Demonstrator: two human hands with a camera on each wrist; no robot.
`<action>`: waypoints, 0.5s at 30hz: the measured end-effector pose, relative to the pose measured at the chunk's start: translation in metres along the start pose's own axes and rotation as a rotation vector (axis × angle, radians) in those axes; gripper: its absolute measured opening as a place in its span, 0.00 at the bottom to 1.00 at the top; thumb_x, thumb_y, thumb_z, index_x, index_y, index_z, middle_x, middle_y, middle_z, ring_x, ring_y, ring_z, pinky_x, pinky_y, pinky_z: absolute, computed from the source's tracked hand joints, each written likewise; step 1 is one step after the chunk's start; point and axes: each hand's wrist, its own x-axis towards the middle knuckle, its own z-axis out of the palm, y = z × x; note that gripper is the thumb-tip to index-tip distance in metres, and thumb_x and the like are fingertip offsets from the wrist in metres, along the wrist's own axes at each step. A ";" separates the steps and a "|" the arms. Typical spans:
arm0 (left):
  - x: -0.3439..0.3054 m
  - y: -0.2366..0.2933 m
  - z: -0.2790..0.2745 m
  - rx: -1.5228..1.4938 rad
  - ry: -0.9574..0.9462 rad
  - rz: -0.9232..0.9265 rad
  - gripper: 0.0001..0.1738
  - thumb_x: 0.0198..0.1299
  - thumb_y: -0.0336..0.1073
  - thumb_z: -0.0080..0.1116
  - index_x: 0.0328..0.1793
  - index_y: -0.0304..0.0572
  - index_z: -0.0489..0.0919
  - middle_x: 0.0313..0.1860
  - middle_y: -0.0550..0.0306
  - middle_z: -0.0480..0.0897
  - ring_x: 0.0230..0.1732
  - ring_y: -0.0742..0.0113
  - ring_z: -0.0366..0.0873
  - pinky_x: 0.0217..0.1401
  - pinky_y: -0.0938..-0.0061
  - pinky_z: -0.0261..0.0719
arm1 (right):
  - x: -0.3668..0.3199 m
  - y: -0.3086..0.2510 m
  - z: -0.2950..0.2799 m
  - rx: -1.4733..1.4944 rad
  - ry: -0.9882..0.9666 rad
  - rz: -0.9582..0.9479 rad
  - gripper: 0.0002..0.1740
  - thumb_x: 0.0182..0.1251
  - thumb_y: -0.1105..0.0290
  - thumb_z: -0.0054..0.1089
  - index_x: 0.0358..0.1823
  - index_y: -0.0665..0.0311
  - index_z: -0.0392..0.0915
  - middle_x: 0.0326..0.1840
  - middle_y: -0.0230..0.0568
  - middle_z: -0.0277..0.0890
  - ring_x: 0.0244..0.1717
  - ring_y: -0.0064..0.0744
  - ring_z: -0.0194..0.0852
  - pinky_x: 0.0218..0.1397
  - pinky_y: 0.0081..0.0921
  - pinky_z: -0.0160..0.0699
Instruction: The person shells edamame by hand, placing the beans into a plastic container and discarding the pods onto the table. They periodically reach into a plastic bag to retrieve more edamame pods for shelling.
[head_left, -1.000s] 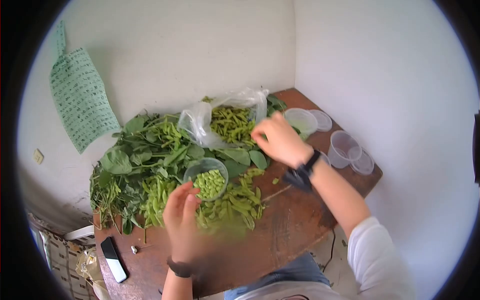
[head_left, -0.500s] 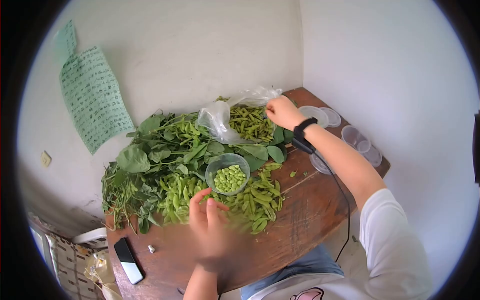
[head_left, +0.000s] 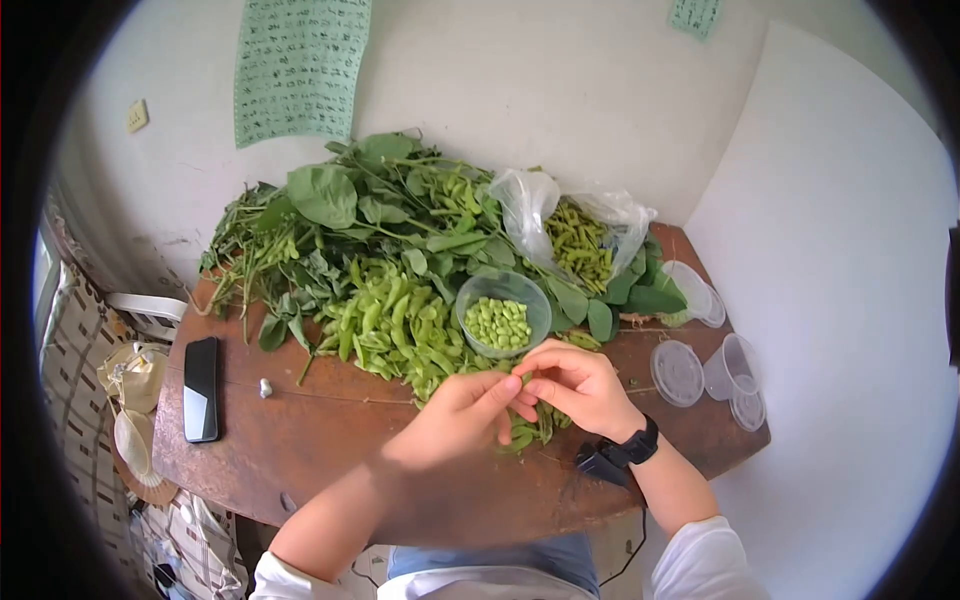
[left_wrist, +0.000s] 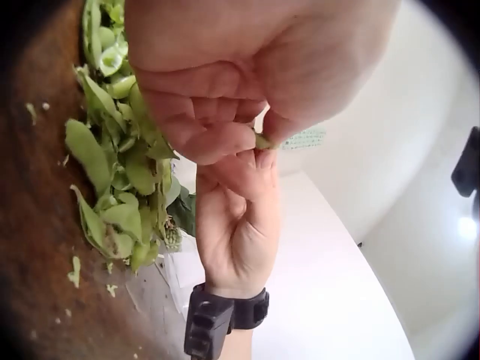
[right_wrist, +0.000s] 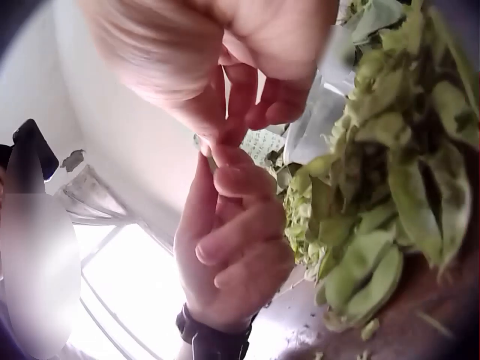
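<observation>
In the head view my left hand [head_left: 465, 405] and right hand [head_left: 585, 390] meet just in front of a clear plastic bowl [head_left: 537, 297] with shelled green soybeans [head_left: 498, 323] in it. Thumb and fingers of both pinch a small soybean pod [left_wrist: 262, 141], mostly hidden by the fingertips. Opened pods [right_wrist: 364, 277] lie on the table below the hands. Left of the bowl is a heap of plump green pods [head_left: 385, 315]. Behind it, a clear plastic bag [head_left: 525, 205] stands open around more pods [head_left: 580, 245].
Leafy soybean stalks [head_left: 325, 195] cover the table's back left. A phone [head_left: 201, 390] and a small white earbud-like piece [head_left: 265, 388] lie at the left. Clear plastic cups [head_left: 725, 370] and lids [head_left: 677, 373] are at the right, near the table edge and wall.
My right hand has come back from the pod bag to meet the left. My left hand, loosely held before, now pinches the soybean pod too. The head view has turned left.
</observation>
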 end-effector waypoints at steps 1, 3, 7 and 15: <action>-0.001 0.003 0.000 -0.046 -0.001 -0.024 0.23 0.76 0.48 0.45 0.51 0.33 0.79 0.41 0.57 0.85 0.25 0.80 0.74 0.24 0.85 0.69 | -0.002 0.001 0.002 0.002 0.010 0.013 0.13 0.71 0.78 0.57 0.55 0.69 0.79 0.48 0.36 0.75 0.47 0.24 0.76 0.51 0.21 0.75; -0.002 0.009 0.002 0.012 -0.011 -0.046 0.22 0.76 0.47 0.45 0.50 0.33 0.79 0.41 0.57 0.86 0.25 0.80 0.74 0.24 0.85 0.69 | -0.003 0.001 0.000 0.222 -0.050 -0.032 0.15 0.70 0.79 0.58 0.57 0.69 0.78 0.49 0.36 0.74 0.47 0.25 0.75 0.51 0.22 0.75; 0.000 0.002 0.001 -0.074 0.001 -0.062 0.18 0.74 0.43 0.50 0.51 0.34 0.80 0.43 0.55 0.86 0.28 0.79 0.77 0.26 0.84 0.72 | -0.007 0.006 -0.008 -0.011 -0.042 -0.051 0.18 0.68 0.81 0.59 0.60 0.70 0.77 0.50 0.37 0.74 0.47 0.25 0.75 0.53 0.22 0.75; 0.005 -0.006 -0.001 -0.019 0.136 -0.071 0.13 0.70 0.36 0.57 0.53 0.33 0.79 0.38 0.56 0.85 0.30 0.78 0.77 0.27 0.84 0.74 | -0.003 0.013 0.001 0.316 0.083 0.026 0.17 0.66 0.82 0.61 0.56 0.71 0.79 0.50 0.39 0.77 0.46 0.23 0.76 0.49 0.19 0.76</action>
